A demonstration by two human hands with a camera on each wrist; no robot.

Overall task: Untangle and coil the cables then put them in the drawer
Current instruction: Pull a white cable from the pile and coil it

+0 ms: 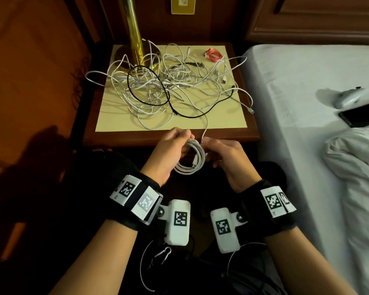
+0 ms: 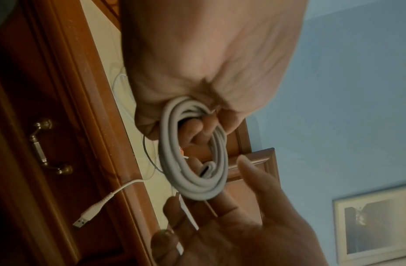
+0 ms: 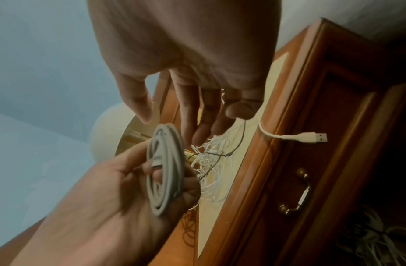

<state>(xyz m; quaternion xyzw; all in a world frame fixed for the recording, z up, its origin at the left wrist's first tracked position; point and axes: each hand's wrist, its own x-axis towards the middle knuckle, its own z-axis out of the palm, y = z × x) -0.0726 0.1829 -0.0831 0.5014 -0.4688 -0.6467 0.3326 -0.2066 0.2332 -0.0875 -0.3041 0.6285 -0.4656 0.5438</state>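
A: What are the hands doing?
B: The left hand [image 1: 170, 150] is gripping the white coil [image 1: 190, 159]; the right hand [image 1: 224, 154] is hovering beside it, fingers loose.
A: Farther back?
B: Tangled cables [image 1: 168, 86] are lying on the worktop [image 1: 107, 122], the drawer [image 3: 329, 162] sitting closed.

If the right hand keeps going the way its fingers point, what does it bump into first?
Probably the coiled white cable held by the left hand; the right hand has its fingers aimed beside it, though depth is unclear.
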